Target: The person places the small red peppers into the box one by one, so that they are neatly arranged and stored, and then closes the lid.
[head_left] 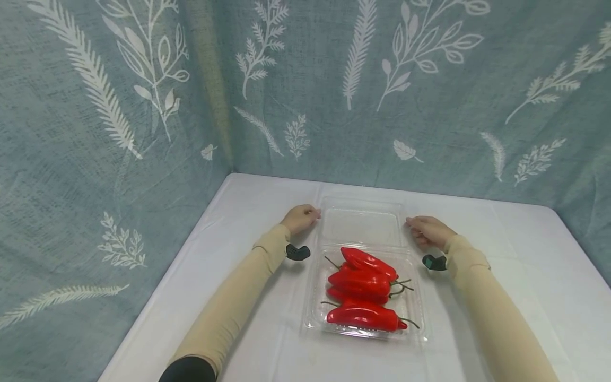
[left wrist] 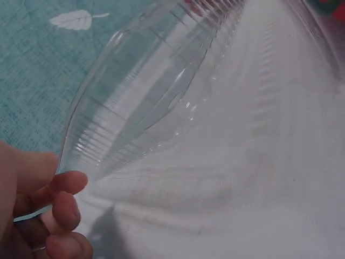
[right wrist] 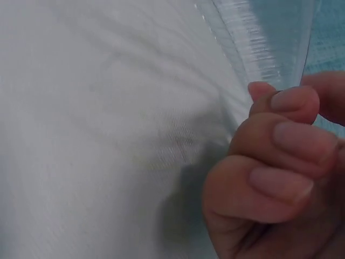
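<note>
A clear plastic clamshell box lies unfolded on the table in the head view, its lid [head_left: 361, 225] on the far side and its base [head_left: 315, 313] nearer me. Several glossy red chili peppers [head_left: 363, 284] with green stems are piled in the base. My left hand [head_left: 300, 218] pinches the left edge of the lid between thumb and forefinger, also seen in the left wrist view with the lid's ribbed wall [left wrist: 135, 97]. On the opposite side, my right hand [head_left: 430, 232] pinches the lid's right edge, its other fingers [right wrist: 280, 189] curled below in the right wrist view.
A white cloth [head_left: 258, 329] covers the table under the box. Blue-green curtains [head_left: 324, 106] with white leaf prints stand behind the table and along its left side. Small dark devices [head_left: 298, 252] sit at both wrists.
</note>
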A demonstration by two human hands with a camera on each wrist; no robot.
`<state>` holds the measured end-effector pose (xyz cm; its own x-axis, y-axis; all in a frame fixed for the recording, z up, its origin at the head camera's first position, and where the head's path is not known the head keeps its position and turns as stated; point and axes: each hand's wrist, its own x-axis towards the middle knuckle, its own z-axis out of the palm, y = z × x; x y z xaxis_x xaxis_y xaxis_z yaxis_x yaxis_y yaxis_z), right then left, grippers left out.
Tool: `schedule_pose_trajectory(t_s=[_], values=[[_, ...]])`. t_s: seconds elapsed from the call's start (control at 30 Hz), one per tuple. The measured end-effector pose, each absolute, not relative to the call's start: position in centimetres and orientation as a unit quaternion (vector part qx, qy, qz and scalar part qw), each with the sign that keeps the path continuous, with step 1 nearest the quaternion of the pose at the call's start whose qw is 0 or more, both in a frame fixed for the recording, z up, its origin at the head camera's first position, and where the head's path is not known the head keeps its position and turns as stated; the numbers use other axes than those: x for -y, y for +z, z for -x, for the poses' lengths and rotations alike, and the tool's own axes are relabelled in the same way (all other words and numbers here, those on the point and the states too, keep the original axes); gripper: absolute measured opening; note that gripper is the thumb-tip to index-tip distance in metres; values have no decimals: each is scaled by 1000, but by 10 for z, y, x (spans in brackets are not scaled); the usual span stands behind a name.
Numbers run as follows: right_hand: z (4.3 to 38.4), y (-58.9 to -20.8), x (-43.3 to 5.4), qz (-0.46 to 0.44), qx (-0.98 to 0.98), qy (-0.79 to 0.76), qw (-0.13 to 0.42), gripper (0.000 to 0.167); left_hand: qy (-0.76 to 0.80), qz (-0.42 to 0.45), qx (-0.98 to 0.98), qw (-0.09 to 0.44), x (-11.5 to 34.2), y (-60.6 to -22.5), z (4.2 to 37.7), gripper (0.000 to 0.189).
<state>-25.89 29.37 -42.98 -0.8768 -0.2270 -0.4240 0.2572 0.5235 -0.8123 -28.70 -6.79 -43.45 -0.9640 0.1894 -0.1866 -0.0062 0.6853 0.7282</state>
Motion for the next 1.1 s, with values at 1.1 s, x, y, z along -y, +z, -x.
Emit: schedule_pose_trajectory(t_s=[1.1], values=[[237, -382, -289, -5, -879, -447, 164, 55, 489, -58, -867, 77, 56, -396, 271, 27]])
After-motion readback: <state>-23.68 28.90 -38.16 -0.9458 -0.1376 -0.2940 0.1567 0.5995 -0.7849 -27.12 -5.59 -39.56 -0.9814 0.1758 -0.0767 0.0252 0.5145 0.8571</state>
